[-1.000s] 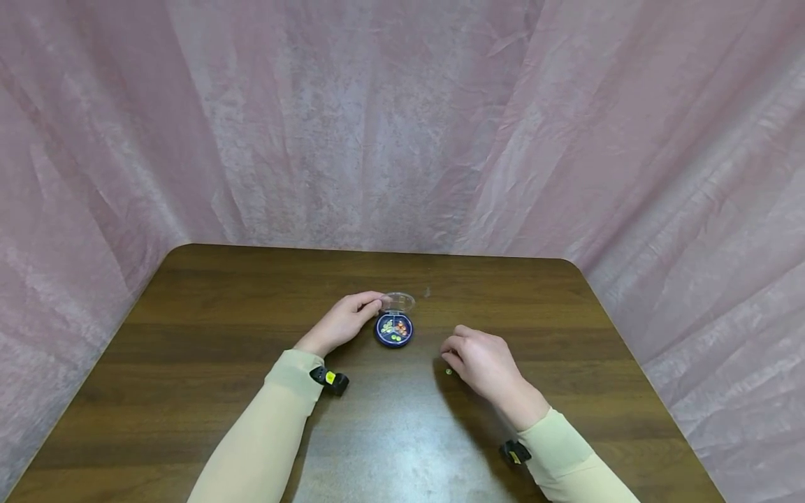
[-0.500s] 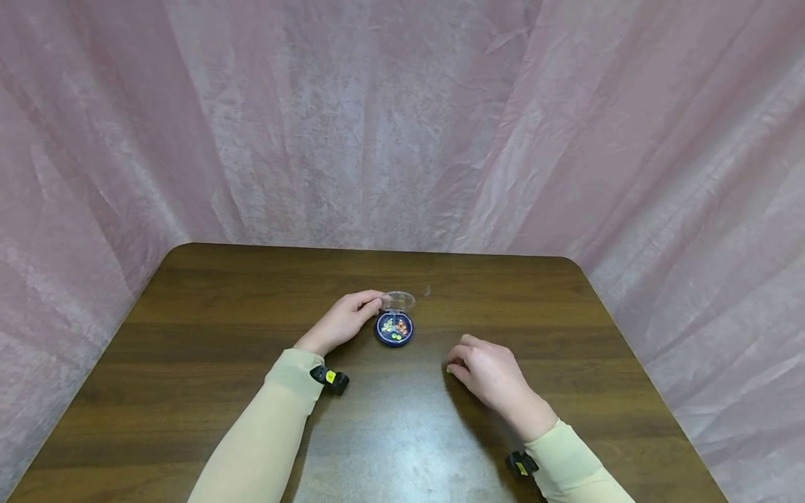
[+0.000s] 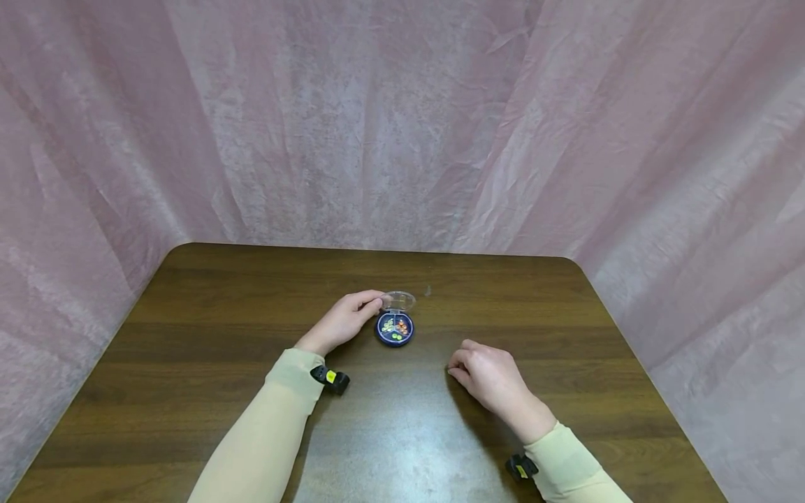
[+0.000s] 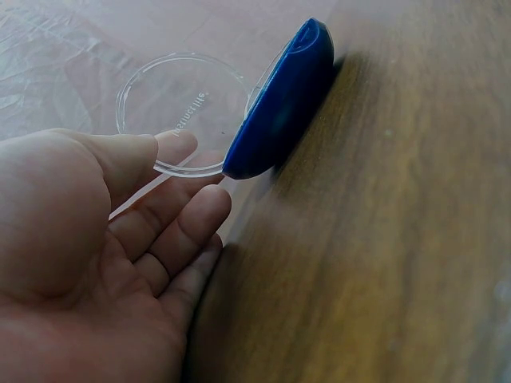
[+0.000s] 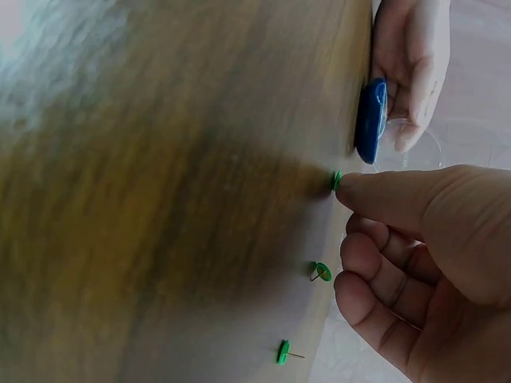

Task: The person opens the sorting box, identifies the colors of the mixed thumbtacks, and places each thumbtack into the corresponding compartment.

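Note:
A round blue case (image 3: 395, 329) lies on the table with its clear lid (image 4: 180, 116) raised. Several thumbtacks fill its three compartments; yellowish, orange and green ones show. My left hand (image 3: 342, 321) pinches the lid's edge between thumb and finger, as the left wrist view shows. Right of the case and nearer me, my right hand (image 3: 487, 377) is low over the table. At its thumb tip is a green thumbtack (image 5: 336, 181), apparently pinched, though the index fingertip is hidden behind the thumb. Two more green thumbtacks, one (image 5: 322, 272) tilted and one (image 5: 283, 352) point up, lie beside the curled fingers.
The brown wooden table (image 3: 220, 314) has rounded far corners. A pink curtain (image 3: 377, 126) hangs behind it and at both sides. A small clear speck (image 3: 428, 290) lies beyond the case, to its right.
My right hand has shifted slightly right and toward me, onto the green thumbtack that showed below its fingertips a second ago. My left hand, the case and the lid have stayed put.

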The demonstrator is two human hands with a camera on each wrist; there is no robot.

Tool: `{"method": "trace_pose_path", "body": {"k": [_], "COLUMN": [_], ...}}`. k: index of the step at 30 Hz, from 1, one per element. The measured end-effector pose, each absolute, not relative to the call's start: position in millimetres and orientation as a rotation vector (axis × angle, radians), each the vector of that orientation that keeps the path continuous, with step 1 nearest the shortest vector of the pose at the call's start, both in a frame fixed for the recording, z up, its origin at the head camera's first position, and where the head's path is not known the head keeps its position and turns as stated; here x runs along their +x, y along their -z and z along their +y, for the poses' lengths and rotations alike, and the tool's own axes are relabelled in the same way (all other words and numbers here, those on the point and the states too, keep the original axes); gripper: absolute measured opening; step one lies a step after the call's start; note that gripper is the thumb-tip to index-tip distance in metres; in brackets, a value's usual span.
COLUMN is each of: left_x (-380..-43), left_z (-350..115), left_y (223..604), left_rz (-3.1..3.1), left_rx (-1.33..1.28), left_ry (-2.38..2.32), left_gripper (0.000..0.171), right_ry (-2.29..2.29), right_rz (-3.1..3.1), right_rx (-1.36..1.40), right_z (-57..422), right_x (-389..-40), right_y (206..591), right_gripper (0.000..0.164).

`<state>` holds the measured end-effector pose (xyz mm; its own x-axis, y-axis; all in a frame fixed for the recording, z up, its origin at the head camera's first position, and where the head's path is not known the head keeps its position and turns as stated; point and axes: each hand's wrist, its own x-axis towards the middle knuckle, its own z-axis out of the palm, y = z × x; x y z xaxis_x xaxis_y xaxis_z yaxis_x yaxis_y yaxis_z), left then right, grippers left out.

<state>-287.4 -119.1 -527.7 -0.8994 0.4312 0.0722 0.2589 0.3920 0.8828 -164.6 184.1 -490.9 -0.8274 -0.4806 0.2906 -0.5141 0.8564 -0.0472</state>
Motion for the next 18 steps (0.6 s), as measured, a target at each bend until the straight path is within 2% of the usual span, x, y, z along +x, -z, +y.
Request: {"method": "trace_pose_path", "body": {"k": [11, 18], "left_x": [-285.5, -285.2], "left_z": [-118.9, -119.7], "left_y": [524.9, 524.5], "left_rz": [2.467, 2.458], "left_rx": [0.618, 0.616], "left_ry": [-1.518, -1.525], "left_gripper": [0.033, 0.033], "right_ry": [-0.186, -0.354], "right_rz": [-2.734, -2.734], "right_rx": [0.744, 0.707], "right_z": [184.2, 182.9], "right_x": [-166.0, -166.4], "right_y": [492.2, 488.6], "right_gripper": [0.014, 0.015]}}
